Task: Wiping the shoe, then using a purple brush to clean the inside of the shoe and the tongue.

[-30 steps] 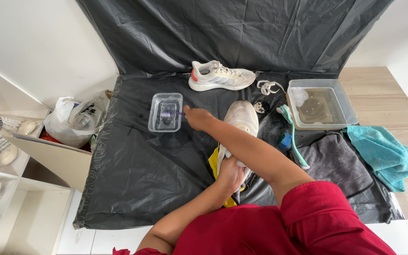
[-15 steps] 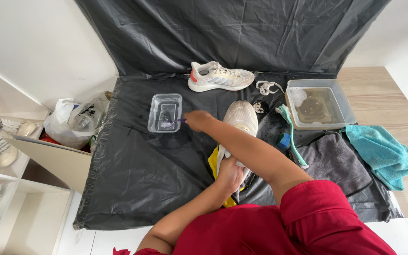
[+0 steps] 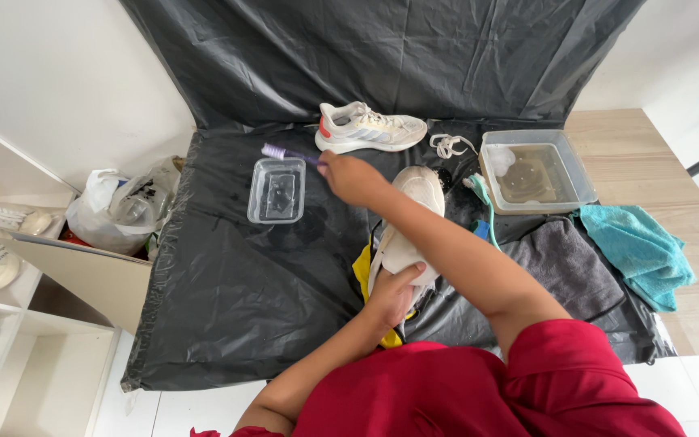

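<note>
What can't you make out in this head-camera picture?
- Middle of the white shoe: hidden by the right forearm.
- Left hand: its fingers tuck under that shoe's heel.
- Small clear plastic tub: contents too dark to tell.
- Shelf items at the left: cut off by the edge.

Glossy black plastic sheet (image 3: 228, 299) covers the table; on it a clear plastic tray (image 3: 277, 191), beside matt grey cloth (image 3: 564, 267).
</note>
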